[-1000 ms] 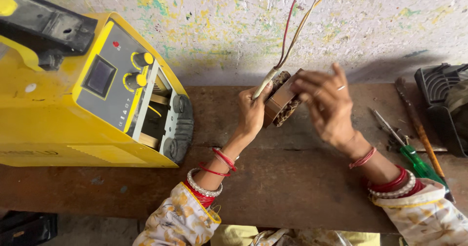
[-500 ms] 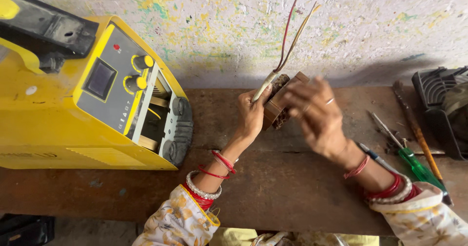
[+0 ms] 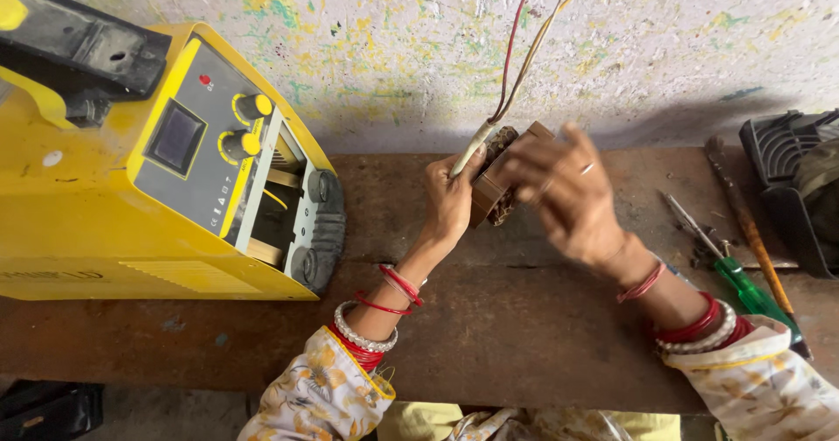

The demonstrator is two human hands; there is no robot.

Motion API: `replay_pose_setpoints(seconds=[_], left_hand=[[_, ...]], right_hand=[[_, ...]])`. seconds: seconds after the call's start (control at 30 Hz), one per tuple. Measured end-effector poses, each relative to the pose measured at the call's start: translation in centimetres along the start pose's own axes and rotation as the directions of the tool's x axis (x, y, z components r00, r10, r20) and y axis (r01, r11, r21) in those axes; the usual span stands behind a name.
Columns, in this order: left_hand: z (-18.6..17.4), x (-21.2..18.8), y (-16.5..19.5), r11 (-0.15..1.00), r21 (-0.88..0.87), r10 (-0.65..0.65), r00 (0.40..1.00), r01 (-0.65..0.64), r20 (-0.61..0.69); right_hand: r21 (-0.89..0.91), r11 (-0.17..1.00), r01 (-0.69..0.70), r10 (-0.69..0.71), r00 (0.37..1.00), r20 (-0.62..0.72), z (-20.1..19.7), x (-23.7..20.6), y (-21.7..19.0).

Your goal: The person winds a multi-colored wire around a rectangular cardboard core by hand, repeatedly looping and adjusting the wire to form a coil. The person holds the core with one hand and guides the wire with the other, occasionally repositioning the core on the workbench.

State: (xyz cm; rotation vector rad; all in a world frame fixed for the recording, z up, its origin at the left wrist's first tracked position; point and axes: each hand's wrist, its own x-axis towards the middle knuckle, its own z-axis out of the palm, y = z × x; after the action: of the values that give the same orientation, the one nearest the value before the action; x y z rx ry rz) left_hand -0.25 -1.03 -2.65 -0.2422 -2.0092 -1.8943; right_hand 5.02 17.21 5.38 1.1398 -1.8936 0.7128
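A small brown wound coil block (image 3: 491,187) is held above a wooden bench. My left hand (image 3: 450,203) grips its left side, the thumb pressing a pale sleeved bundle of red and yellow wires (image 3: 516,65) that stick up from it. My right hand (image 3: 559,192), blurred by motion, covers the block's right side with its fingers spread over the top; the block is mostly hidden under it.
A yellow machine with a grey control panel (image 3: 201,152) fills the left of the wooden bench (image 3: 489,336). A green-handled screwdriver (image 3: 743,284) and other thin tools lie at the right, beside a black ribbed part (image 3: 791,174). A paint-flecked wall stands behind.
My right hand has slid left and down across the block, from an open pose beside it to lying over it. My left hand and the wires have stayed nearly still.
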Motion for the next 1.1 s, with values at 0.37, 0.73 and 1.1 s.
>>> replay_pose_setpoints(seconds=[0.37, 0.73, 1.1], left_hand=[[0.1, -0.2, 0.7, 0.995, -0.103, -0.008, 1.000, 0.011, 0.029], [0.2, -0.4, 2.0, 0.995, -0.097, -0.005, 1.000, 0.004, -0.009], [0.4, -0.5, 2.4, 0.983, -0.179, -0.040, 0.999, 0.040, 0.006]], right_hand=[[-0.067, 0.990, -0.122, 0.126, 0.990, 0.062, 0.0, 0.2, -1.1], [-0.100, 0.994, -0.039, 0.047, 0.995, 0.082, -0.3, 0.7, -1.7], [-0.126, 0.991, 0.037, -0.028, 0.997, 0.069, -0.6, 0.7, -1.9]])
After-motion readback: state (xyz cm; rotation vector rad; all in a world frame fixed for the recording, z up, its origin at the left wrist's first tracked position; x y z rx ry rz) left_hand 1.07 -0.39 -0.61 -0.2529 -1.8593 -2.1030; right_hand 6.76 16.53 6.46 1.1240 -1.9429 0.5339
